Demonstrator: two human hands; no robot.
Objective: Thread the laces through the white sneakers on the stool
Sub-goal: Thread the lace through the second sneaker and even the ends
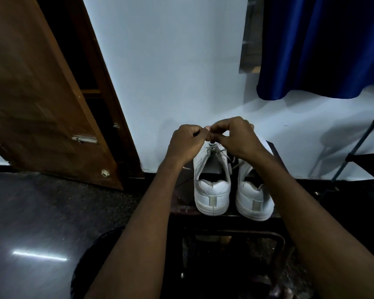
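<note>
Two white sneakers stand side by side on a dark stool point(225, 221), heels toward me. The left sneaker point(212, 190) has a white lace point(219, 152) running through its upper eyelets. The right sneaker point(254, 201) is partly hidden by my right forearm. My left hand point(185, 144) and my right hand point(235, 138) meet above the left sneaker's tongue, fingertips pinched together on the lace. The lace ends inside the fingers are hidden.
A brown wooden door point(41, 104) stands open at the left against a white wall point(171, 72). A blue curtain point(322, 46) hangs at the upper right. A black metal rack point(358, 156) stands at the right. The floor point(30, 234) is dark and shiny.
</note>
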